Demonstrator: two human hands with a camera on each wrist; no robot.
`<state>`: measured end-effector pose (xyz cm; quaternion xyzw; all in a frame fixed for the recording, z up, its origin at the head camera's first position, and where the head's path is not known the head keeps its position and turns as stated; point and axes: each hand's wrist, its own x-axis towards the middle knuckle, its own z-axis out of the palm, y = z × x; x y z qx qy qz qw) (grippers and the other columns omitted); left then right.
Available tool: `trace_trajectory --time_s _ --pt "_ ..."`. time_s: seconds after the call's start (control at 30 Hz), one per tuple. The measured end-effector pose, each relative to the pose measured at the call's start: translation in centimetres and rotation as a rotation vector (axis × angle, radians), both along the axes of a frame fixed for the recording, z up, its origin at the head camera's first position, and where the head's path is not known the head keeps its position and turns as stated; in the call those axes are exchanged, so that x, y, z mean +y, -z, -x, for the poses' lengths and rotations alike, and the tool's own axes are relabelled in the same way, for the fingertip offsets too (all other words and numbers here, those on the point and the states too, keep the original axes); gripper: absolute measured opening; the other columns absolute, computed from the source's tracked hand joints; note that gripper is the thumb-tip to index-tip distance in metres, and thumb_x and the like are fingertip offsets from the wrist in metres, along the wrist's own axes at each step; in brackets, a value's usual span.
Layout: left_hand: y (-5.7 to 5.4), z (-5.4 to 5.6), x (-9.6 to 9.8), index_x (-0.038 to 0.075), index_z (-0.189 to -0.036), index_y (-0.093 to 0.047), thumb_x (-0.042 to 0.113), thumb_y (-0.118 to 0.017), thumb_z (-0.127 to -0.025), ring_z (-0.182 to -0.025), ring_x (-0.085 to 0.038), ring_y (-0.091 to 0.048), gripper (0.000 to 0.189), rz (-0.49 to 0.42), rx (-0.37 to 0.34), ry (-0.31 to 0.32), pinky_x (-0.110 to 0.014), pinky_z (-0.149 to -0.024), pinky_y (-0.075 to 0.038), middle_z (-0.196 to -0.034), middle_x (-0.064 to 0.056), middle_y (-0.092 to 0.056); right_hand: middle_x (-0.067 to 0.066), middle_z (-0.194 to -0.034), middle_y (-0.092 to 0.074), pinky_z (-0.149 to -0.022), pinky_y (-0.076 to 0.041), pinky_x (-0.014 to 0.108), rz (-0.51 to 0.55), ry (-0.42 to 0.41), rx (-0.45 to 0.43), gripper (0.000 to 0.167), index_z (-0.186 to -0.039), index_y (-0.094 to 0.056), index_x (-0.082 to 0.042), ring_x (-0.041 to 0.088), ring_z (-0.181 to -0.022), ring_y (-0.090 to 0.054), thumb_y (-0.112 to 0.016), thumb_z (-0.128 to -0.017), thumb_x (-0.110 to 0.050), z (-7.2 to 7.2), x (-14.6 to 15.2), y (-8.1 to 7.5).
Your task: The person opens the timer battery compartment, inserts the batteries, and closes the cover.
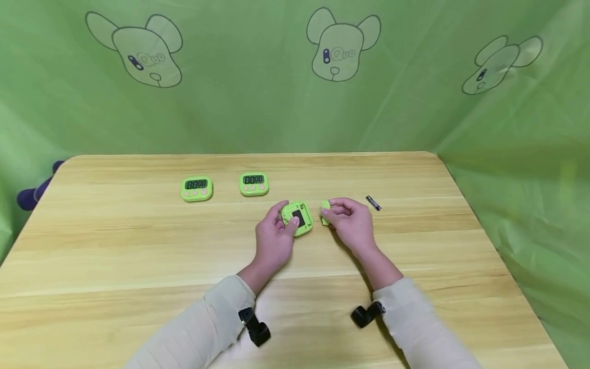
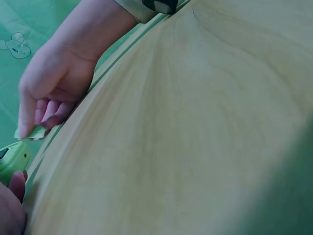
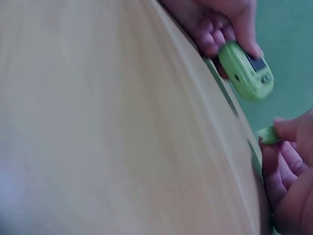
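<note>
My left hand [image 1: 275,237] grips a green digital timer [image 1: 302,229] by its side, thumb over its back. That back faces up and shows a dark panel and an uncovered battery slot. Just to the right, my right hand [image 1: 352,223] pinches a small green battery cover [image 1: 325,211] between thumb and fingers, a short gap from the timer. The right wrist view shows the timer [image 3: 243,73] and the cover [image 3: 268,135] apart. Beyond the right hand, a small dark battery [image 1: 373,203] lies on the table.
Two more green timers, one at the left [image 1: 196,189] and one nearer the middle [image 1: 254,184], lie display up on the wooden table [image 1: 138,266]. Green printed curtains [image 1: 258,113] hang behind and beside it. A purple object [image 1: 28,199] shows past the left edge.
</note>
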<state>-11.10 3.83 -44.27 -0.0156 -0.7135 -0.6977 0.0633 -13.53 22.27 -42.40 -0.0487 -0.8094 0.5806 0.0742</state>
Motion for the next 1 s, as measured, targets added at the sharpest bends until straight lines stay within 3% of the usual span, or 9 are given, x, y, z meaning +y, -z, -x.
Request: trace_trajectory --time_s 0.17,0.27,0.43,0.63,0.83,1.0 --pt "0.1 0.0 0.0 -0.001 -0.135 -0.058 0.001 -0.069 -0.091 -0.058 -0.009 -0.045 0.045 0.025 0.010 -0.003 -0.019 -0.047 -0.041 -0.070 -0.001 -0.054 0.009 -0.082 -0.073 -0.061 -0.052 0.018 -0.277 -0.003 0.070 0.022 -0.099 -0.076 0.001 0.014 -0.069 -0.064 -0.085 -0.081 -0.009 0.5 1.8 0.2" --pt "0.1 0.0 0.0 -0.001 -0.135 -0.058 0.001 -0.069 -0.091 -0.058 -0.009 -0.044 0.045 0.030 0.014 -0.004 -0.019 -0.046 -0.040 -0.069 -0.001 -0.052 0.009 -0.083 -0.072 -0.060 -0.048 0.019 -0.362 -0.017 0.111 0.021 -0.099 -0.077 0.000 0.019 -0.070 -0.060 -0.084 -0.082 -0.010 0.6 2.4 0.3" --pt "0.0 -0.1 0.0 -0.001 -0.135 -0.058 0.001 -0.069 -0.091 -0.059 -0.010 -0.044 0.045 0.024 0.013 0.006 -0.019 -0.047 -0.041 -0.071 -0.002 -0.055 0.007 -0.086 -0.071 -0.060 -0.048 0.019 -0.378 0.005 0.118 0.021 -0.101 -0.076 -0.002 0.019 -0.070 -0.059 -0.082 -0.085 -0.013 0.6 3.3 0.4" --pt "0.0 -0.1 0.0 -0.002 -0.135 -0.057 0.000 -0.069 -0.091 -0.060 -0.011 -0.049 0.046 0.010 0.014 0.012 -0.020 -0.049 -0.045 -0.081 -0.007 -0.065 0.008 -0.089 -0.071 -0.061 -0.047 0.020 -0.381 0.133 0.118 0.022 -0.104 -0.076 -0.002 0.019 -0.071 -0.058 -0.081 -0.085 -0.013 0.2 5.5 -0.2" --pt "0.0 0.0 0.0 -0.003 -0.135 -0.057 0.000 -0.069 -0.091 -0.060 -0.011 -0.050 0.046 0.005 0.024 0.010 -0.020 -0.050 -0.046 -0.083 -0.008 -0.067 0.011 -0.102 -0.064 -0.071 -0.048 0.033 -0.466 0.246 0.027 0.032 -0.112 -0.073 -0.005 0.024 -0.081 -0.058 -0.080 -0.087 -0.023 0.2 7.7 -0.5" --pt "0.1 0.0 0.1 -0.003 -0.135 -0.057 0.000 -0.069 -0.091 -0.063 -0.012 -0.054 0.046 0.002 0.025 0.017 -0.021 -0.052 -0.049 -0.088 -0.010 -0.069 0.012 -0.104 -0.068 -0.076 -0.048 0.038 -0.509 0.233 -0.043 0.034 -0.116 -0.071 -0.005 0.028 -0.088 -0.061 -0.077 -0.089 -0.025 0.6 8.7 -0.3"
